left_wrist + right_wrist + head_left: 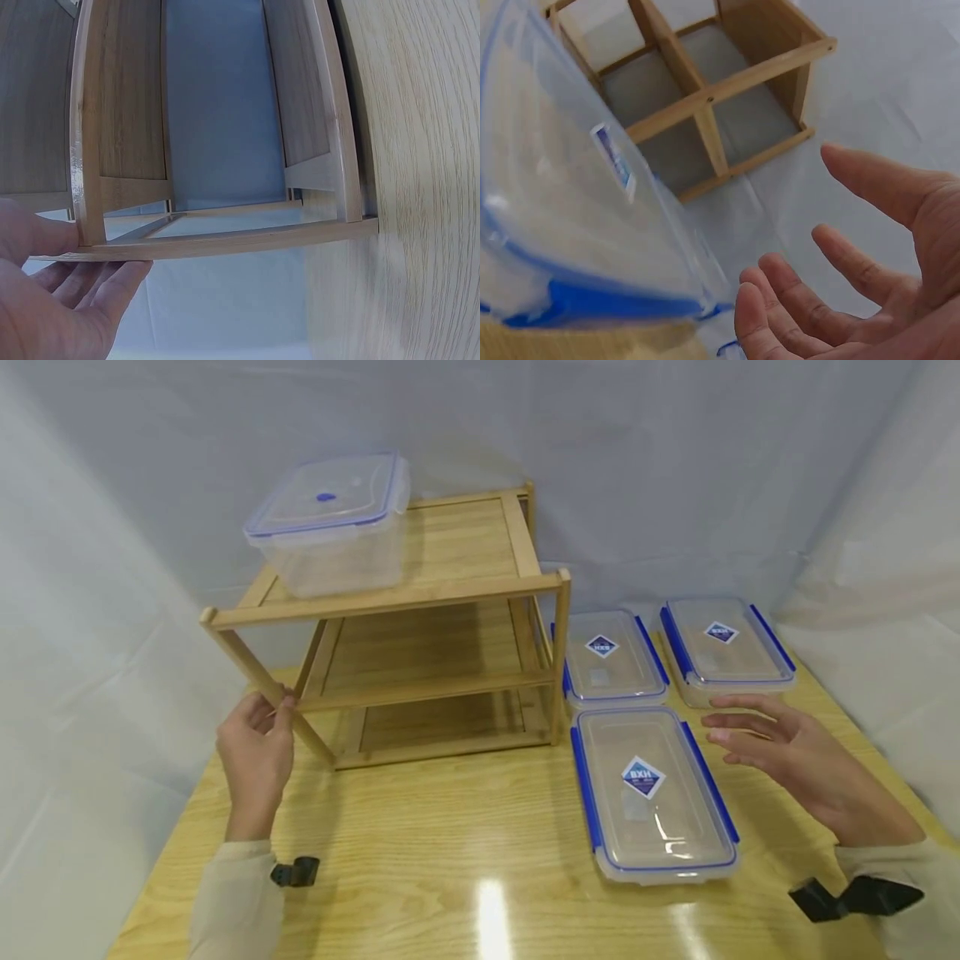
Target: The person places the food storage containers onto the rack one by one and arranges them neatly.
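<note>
nearest the camera, pale sleeves (236,897) with black wrist-worn devices (296,872) are showing at either side of a yellowish wood-grain tabletop (420,860). a front food container (660,818), clear and shallow, is lying flat toward the right, its blue clips running down both long edges and its diamond label, reading "bxh", facing up. a right hand (795,752) is hovering just to its right with fingers apart and slightly bent, grasping nothing. across the table, a left hand (258,752) is gripping the left front post of a three-tier wooden rack (461,543) near the middle shelf, the thumb pressing one side and the fingers the other. the rack is standing on the tabletop, left of the shallow containers. farther back, a rear-left food container (626,675) is sitting just beside the rack's right side, while a rear-right food container (742,658) is lying beyond the right hand. above, a deep clear storage box (330,556) with a blue-rimmed lid is resting on the left part of the top shelf. creased pale sheeting (660,468) is hanging behind everything.
</note>
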Available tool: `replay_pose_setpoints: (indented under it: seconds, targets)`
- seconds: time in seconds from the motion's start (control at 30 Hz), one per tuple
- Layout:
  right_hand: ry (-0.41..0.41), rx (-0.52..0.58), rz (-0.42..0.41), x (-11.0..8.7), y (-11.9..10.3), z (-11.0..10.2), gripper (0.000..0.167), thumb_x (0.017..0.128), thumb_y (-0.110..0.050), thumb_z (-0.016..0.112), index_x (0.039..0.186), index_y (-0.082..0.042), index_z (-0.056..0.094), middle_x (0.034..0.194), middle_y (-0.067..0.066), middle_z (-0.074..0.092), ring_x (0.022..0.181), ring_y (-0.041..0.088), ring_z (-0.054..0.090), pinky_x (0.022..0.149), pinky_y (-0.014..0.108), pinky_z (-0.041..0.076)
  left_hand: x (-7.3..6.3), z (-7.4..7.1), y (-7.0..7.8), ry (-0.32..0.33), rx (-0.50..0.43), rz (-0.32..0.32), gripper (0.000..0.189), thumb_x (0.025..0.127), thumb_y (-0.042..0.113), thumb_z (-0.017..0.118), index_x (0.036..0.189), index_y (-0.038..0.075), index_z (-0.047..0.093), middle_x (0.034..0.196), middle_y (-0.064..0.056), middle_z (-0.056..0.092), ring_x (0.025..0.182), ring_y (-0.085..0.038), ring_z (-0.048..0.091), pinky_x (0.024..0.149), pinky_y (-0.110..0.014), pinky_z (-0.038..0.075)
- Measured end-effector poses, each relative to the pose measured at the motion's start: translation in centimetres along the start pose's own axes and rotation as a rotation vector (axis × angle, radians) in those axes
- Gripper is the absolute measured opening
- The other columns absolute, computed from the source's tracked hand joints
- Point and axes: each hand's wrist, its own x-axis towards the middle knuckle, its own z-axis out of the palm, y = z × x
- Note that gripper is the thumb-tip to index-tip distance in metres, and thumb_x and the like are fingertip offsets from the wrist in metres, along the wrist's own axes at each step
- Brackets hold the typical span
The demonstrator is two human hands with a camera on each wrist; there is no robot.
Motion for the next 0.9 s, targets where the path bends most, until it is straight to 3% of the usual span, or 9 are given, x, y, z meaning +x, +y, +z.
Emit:
replay_pose_setpoints:
  seconds: [0.13, 0.3, 0.47, 0.6, 0.7, 0.8, 0.9]
  targets:
    - [-0.005, -0.135, 0.03, -0.1, 1.3, -0.4, 0.046, 0.104, -0.017, 0.061, 0.147, -0.02, 0.045, 0.134, -0.008, 0.061, 0.116, 0.008, 0.062, 0.091, 0.025, 0.058, -0.1, -0.1, 0.0, -0.003, -0.004, 0.003, 0.031, 0.103, 0.02, 0.06, 0.127, 0.003, 0.067, 0.124, -0.012, 0.07, 0.108, -0.023, 0.069, 0.093, -0.028, 0.06]
    - [-0.02, -0.142, 0.021, -0.3, 2.8, -0.6, 0.048, 0.103, -0.013, 0.062, 0.147, -0.022, 0.046, 0.133, -0.009, 0.061, 0.114, 0.006, 0.064, 0.09, 0.021, 0.056, -0.1, -0.1, 0.0, 0.0, -0.01, 0.011, 0.031, 0.103, 0.02, 0.06, 0.128, 0.003, 0.067, 0.125, -0.012, 0.07, 0.107, -0.023, 0.07, 0.093, -0.027, 0.06]
    - [-0.03, -0.151, 0.07, -0.5, 3.9, -0.7, 0.053, 0.103, -0.018, 0.063, 0.151, -0.022, 0.041, 0.14, -0.001, 0.059, 0.115, 0.007, 0.062, 0.091, 0.03, 0.058, 0.0, 0.0, -0.1, 0.003, -0.003, 0.013, 0.03, 0.103, 0.021, 0.061, 0.127, 0.003, 0.068, 0.124, -0.012, 0.07, 0.106, -0.022, 0.07, 0.093, -0.028, 0.06]
    - [-0.026, -0.175, 0.167, -0.3, 4.8, -0.6, 0.064, 0.101, -0.026, 0.065, 0.156, -0.018, 0.033, 0.149, 0.017, 0.048, 0.12, 0.019, 0.06, 0.096, 0.043, 0.057, 0.0, 0.0, -0.1, 0.006, 0.001, 0.015, 0.03, 0.103, 0.02, 0.061, 0.126, 0.003, 0.068, 0.123, -0.011, 0.071, 0.106, -0.021, 0.07, 0.092, -0.027, 0.06]
    - [-0.035, -0.179, 0.234, -0.2, 5.3, -0.5, 0.074, 0.099, -0.031, 0.068, 0.159, -0.019, 0.027, 0.154, 0.025, 0.038, 0.13, 0.033, 0.051, 0.098, 0.052, 0.055, 0.0, 0.0, -0.1, 0.008, -0.001, 0.018, 0.029, 0.103, 0.02, 0.062, 0.126, 0.003, 0.068, 0.123, -0.012, 0.071, 0.105, -0.02, 0.07, 0.092, -0.027, 0.06]
    - [-0.046, -0.171, 0.263, -0.1, 5.5, -0.2, 0.078, 0.098, -0.032, 0.07, 0.16, -0.022, 0.024, 0.155, 0.026, 0.035, 0.135, 0.041, 0.043, 0.099, 0.053, 0.054, 0.0, 0.1, -0.1, 0.011, -0.009, 0.019, 0.029, 0.103, 0.02, 0.062, 0.126, 0.003, 0.069, 0.122, -0.012, 0.071, 0.104, -0.019, 0.07, 0.092, -0.026, 0.06]
    - [-0.054, -0.164, 0.256, -0.1, 5.6, 0.1, 0.079, 0.097, -0.03, 0.071, 0.16, -0.025, 0.023, 0.154, 0.026, 0.035, 0.134, 0.041, 0.043, 0.098, 0.049, 0.055, -0.1, 0.1, -0.1, 0.012, -0.014, 0.018, 0.029, 0.103, 0.019, 0.062, 0.125, 0.004, 0.069, 0.122, -0.012, 0.071, 0.104, -0.017, 0.07, 0.092, -0.025, 0.06]
